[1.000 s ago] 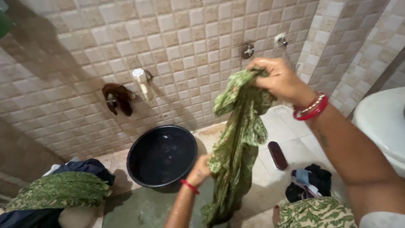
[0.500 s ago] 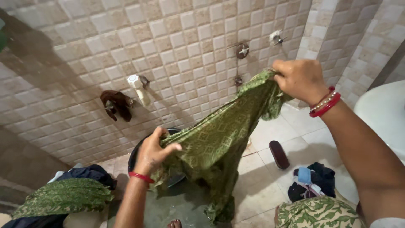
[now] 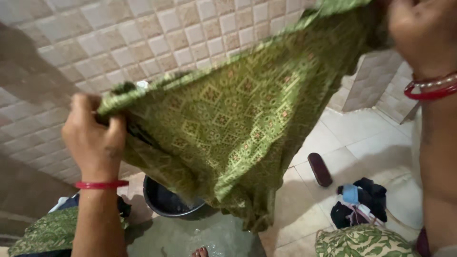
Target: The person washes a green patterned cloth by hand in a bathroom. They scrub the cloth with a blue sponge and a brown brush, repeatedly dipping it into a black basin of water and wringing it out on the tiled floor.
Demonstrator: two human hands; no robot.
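Green patterned cloth (image 3: 238, 119) held up and stretched wide between 2 hands, high above the black basin (image 3: 166, 202) and the wet floor (image 3: 362, 143). Left hand (image 3: 95, 138) at lower left, fingers (image 3: 114, 138) clamped over one bunched edge of the cloth, red bangle at the wrist. Right hand (image 3: 421, 35) at the upper right corner, blurred and partly cut by the frame edge, seemingly closed on the opposite edge (grip itself hard to make out, but the cloth hangs taut from there). Lower part of the cloth drooping in a fold just in front of the basin's rim. By judgement: opening out well advanced, top edge nearly straight, bottom not yet spread; other laundry untouched, namely a green and dark pile (image 3: 47, 231) at lower left and a dark heap (image 3: 359, 207) at lower right beside a brown brush-like object (image 3: 319, 169). Compared with 0.5 s ago: hands farther apart and higher, cloth pulled flatter and closer to the camera, now hiding the wall tap and most of the basin; 1 s ago bunched into a hanging rope.
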